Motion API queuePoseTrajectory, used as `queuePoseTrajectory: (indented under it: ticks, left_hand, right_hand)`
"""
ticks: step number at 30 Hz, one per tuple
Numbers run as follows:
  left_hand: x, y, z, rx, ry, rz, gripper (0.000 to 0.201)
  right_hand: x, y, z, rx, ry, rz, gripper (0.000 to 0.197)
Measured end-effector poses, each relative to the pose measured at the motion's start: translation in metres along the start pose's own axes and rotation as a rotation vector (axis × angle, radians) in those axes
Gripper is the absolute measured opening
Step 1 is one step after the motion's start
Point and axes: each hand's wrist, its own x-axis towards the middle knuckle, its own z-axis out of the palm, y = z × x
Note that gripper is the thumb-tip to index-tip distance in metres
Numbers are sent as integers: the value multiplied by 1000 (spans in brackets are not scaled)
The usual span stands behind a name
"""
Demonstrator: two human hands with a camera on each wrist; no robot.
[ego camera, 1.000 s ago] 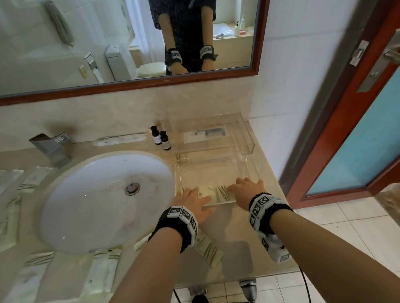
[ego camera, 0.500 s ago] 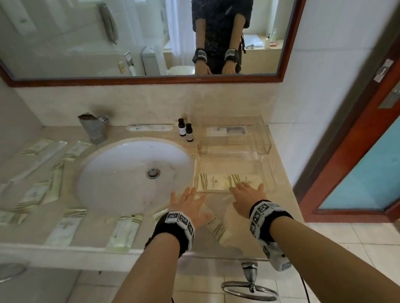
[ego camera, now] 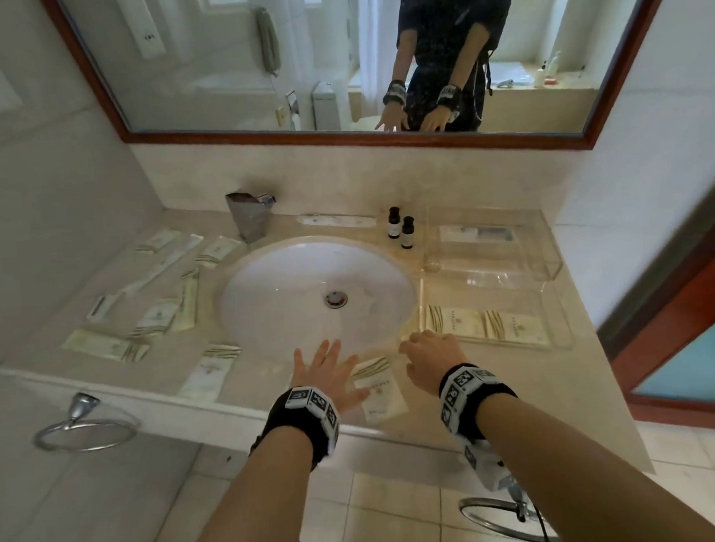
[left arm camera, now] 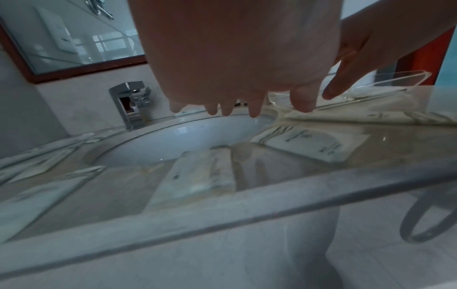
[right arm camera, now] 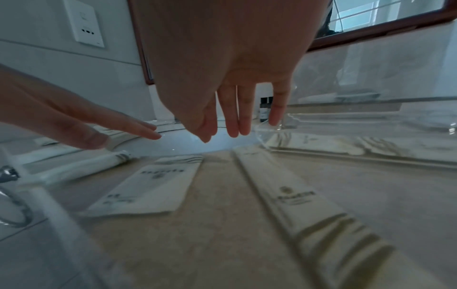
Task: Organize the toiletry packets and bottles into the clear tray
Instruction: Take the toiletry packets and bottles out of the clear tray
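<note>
The clear tray (ego camera: 493,294) lies right of the sink, with two cream packets (ego camera: 453,321) side by side along its near edge. My left hand (ego camera: 327,363) hovers open, fingers spread, over the counter's front edge, next to a loose packet (ego camera: 378,388). My right hand (ego camera: 422,346) hangs relaxed and empty just before the tray's near left corner. The right wrist view shows its fingers (right arm camera: 235,125) straight above a flat packet (right arm camera: 153,185) and a long packet (right arm camera: 296,195). Two dark bottles (ego camera: 401,231) stand behind the sink.
A second clear box (ego camera: 491,243) sits behind the tray against the wall. Several more packets (ego camera: 155,318) lie scattered left of the white sink (ego camera: 316,298), and one (ego camera: 210,371) at its front. The faucet (ego camera: 247,216) stands at the back. A door is to the right.
Both hands have drawn back from the tray toward the counter's front edge, leaving the two packets lying in it. The head view has pulled back and shows more of the counter's left side.
</note>
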Motion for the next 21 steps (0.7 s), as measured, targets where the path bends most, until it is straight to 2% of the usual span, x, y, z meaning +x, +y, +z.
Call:
queuePoseTrajectory:
  ticks: [3, 9, 14, 17, 19, 21]
  left_hand:
    - [-7, -24, 12, 29, 3, -56, 68]
    - [-12, -49, 31, 39, 102, -184, 64]
    - [-5, -45, 30, -136, 126, -260, 71]
    - [2, -41, 27, -284, 75, -297, 81]
    - [5, -42, 23, -348, 63, -287, 77]
    - [5, -44, 18, -443, 110, -271, 66]
  right_hand:
    - [7, -24, 5, 15, -53, 35, 34]
    - [16, -53, 13, 121, -131, 168, 38]
    - [19, -62, 13, 209, -145, 248, 48]
    - [21, -63, 15, 263, -135, 287, 51]
    - [20, -64, 15, 317, -123, 334, 56]
    - [19, -65, 15, 384, -104, 389, 57]
